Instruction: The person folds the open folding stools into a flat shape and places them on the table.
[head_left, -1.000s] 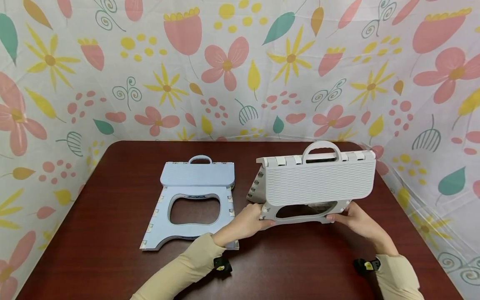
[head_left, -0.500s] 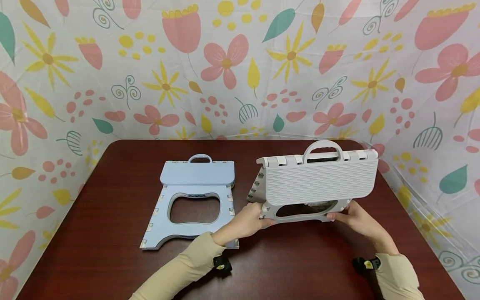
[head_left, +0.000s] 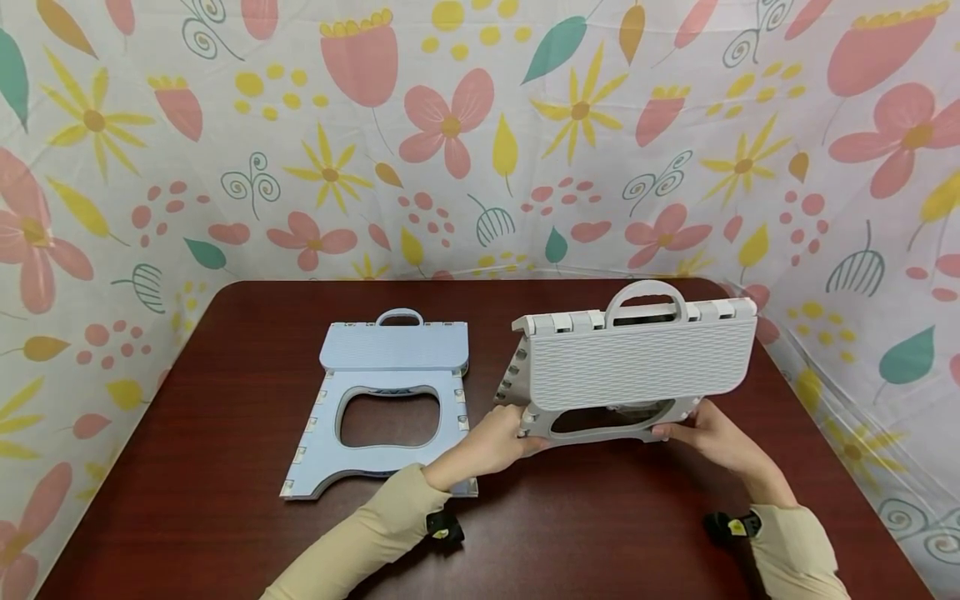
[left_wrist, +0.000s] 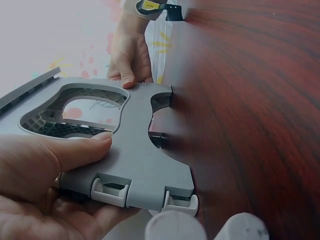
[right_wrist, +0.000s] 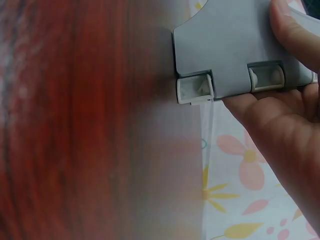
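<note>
A grey folding step stool (head_left: 637, 358) stands partly unfolded on the right half of the table, its textured top panel hanging toward me and its carry handle (head_left: 645, 292) uppermost. My left hand (head_left: 491, 442) grips the left edge of the near leg panel (left_wrist: 135, 130). In the left wrist view its thumb lies on the panel's face, with the fingers tucked underneath. At the panel's right edge, my right hand (head_left: 708, 437) holds on the same way, thumb in front and fingers behind, as the right wrist view also shows. Left of them lies a light blue folding step stool (head_left: 393, 346), folded flat.
The dark red-brown table (head_left: 225, 433) carries both stools. Behind it hangs a flower-patterned cloth (head_left: 480, 150), which also runs along the sides. My left forearm (head_left: 375, 533) passes close to the blue stool's lower right corner.
The grey stool's top has shifted very slightly to the right. Both hands keep their hold, and the blue stool has stayed in place.
</note>
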